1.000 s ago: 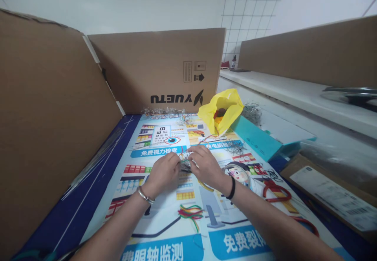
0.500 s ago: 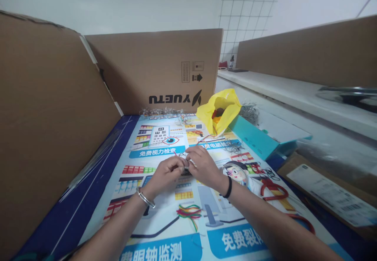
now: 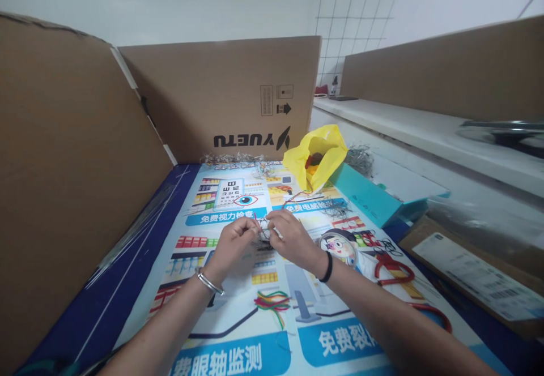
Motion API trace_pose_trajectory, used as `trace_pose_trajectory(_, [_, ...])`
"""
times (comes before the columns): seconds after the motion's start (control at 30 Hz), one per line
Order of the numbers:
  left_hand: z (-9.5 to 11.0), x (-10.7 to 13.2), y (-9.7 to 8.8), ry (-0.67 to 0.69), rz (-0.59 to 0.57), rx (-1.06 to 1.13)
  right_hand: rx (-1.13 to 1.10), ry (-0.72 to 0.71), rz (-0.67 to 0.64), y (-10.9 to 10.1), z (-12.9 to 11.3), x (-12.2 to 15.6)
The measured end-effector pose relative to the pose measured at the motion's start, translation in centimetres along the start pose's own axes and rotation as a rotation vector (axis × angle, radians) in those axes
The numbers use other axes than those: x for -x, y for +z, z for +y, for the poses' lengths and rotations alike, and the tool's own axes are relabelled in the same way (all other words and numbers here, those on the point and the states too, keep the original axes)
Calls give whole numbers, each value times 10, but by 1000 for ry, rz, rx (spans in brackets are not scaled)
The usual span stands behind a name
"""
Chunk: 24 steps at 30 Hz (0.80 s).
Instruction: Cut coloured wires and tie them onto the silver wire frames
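Note:
My left hand (image 3: 234,243) and my right hand (image 3: 289,238) meet over a printed poster (image 3: 238,336), fingers pinched together on a small tangled bundle of thin wires (image 3: 264,233). A red strand sticks up from the bundle between the fingertips. Each hand is closed on the bundle; the left wrist wears a silver bangle, the right a black band. A loose loop of red, green and yellow strings (image 3: 273,302) lies on the poster just below my hands.
Cardboard walls (image 3: 72,155) stand at left and behind. A yellow plastic bag (image 3: 317,155) sits open at the back, a teal box (image 3: 374,197) and silvery wire heaps beside it. Red-handled scissors (image 3: 393,268) lie at right, near a labelled parcel (image 3: 476,277).
Both hands have stayed together on the bundle and shifted slightly up and away; the fingers have reworked their pinch and the red strand now shows above them.

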State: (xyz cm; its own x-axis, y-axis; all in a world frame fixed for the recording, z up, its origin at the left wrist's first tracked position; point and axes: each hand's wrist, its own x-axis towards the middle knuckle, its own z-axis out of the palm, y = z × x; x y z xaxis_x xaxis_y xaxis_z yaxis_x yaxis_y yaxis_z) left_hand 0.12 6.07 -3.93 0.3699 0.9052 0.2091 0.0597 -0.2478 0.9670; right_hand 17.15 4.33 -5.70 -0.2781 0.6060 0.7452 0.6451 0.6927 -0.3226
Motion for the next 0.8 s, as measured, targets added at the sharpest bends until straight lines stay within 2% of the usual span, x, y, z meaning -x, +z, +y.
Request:
trace_pose_trajectory(0.27, [2, -1, -2, -76, -35, -17, 6, 46, -27, -2, -4, 0])
trace_pose_trajectory(0.5, [0, -3, -5, -42, -71, -119, -48, 84, 25, -1, -7, 0])
trace_pose_trajectory(0.8, [8, -4, -6, -130, -75, -28, -68, 115, 47, 3, -2, 2])
